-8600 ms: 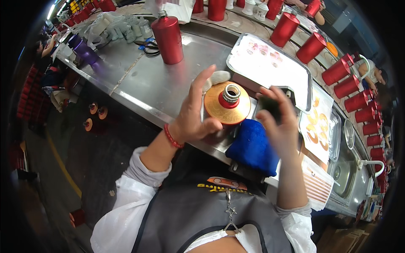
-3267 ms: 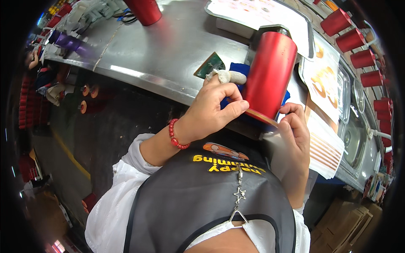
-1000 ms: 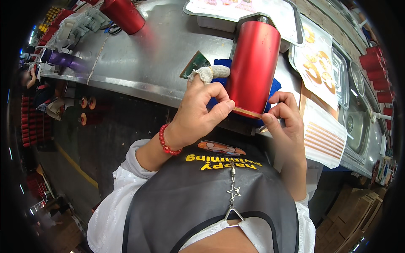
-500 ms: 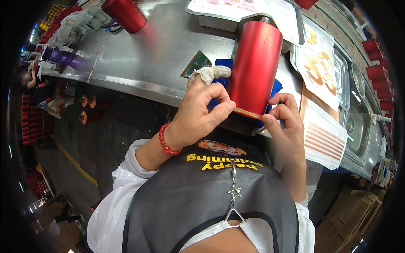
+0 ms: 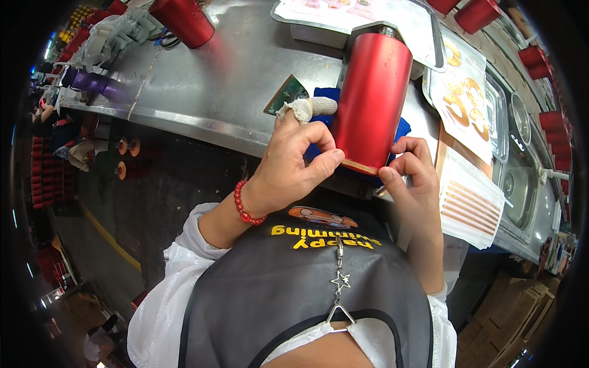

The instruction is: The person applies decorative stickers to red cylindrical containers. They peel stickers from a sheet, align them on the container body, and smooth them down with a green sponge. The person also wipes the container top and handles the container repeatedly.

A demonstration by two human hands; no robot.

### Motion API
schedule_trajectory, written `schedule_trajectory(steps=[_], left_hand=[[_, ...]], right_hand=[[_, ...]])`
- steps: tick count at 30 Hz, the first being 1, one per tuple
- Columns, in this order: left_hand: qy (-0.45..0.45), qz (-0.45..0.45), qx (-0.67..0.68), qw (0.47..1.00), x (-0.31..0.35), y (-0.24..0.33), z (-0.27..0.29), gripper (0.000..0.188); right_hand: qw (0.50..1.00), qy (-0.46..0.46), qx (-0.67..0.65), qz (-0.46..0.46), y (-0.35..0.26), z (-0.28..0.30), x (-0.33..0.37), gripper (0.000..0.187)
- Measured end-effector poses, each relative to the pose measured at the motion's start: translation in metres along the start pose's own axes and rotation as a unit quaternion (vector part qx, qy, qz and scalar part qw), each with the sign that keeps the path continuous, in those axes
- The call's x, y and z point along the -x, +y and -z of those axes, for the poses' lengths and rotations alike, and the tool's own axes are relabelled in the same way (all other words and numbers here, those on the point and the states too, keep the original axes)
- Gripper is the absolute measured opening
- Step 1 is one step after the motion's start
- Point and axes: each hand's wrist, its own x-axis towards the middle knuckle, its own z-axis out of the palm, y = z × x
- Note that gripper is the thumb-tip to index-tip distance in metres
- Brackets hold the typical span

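Observation:
A glossy red cylinder [image 5: 375, 92] lies in front of me on a blue cloth [image 5: 402, 127], its near end toward my body. Along its near lower edge runs a thin gold strip [image 5: 361, 165]. My left hand [image 5: 288, 147] pinches at the strip's left end with thumb and forefinger; a pale cloth sleeve [image 5: 322, 106] covers one of its fingers, resting against the cylinder's side. At the right end, my right hand [image 5: 417, 175] pinches with thumb and forefinger. Just beyond the left hand stands a dark green flat piece [image 5: 287, 95].
On the right, a white sheet [image 5: 472, 208] bears several copper-coloured strips, and another sheet [image 5: 460, 92] carries gold ring-shaped pieces. A tray [image 5: 343, 12] sits at the back. Another red cylinder [image 5: 182, 21] stands over the metal table [image 5: 257, 55]. Several red cylinders [image 5: 555, 126] line the far right.
Both hands stay nearly still at the cylinder's near edge; the right fingertips have shifted very slightly left. Red cylinders along the upper right have moved, and one more has come into sight.

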Motion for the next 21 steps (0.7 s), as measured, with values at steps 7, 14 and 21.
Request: schedule_trajectory(steps=[7, 14, 21], left_hand=[[0.002, -0.011, 0.001, 1.0, -0.0005, 0.0014, 0.0004, 0.013], [-0.003, -0.003, 0.01, 1.0, -0.0005, 0.0005, 0.0018, 0.014], [-0.001, -0.01, -0.001, 1.0, -0.0007, 0.0002, 0.0013, 0.014]], right_hand=[[1.0, -0.003, -0.017, -0.015, -0.001, 0.0041, 0.0033, 0.024], [1.0, -0.004, -0.012, -0.019, -0.0043, 0.0014, 0.0012, 0.024], [1.0, 0.001, 0.0, -0.004, -0.0004, -0.0001, 0.001, 0.024]])
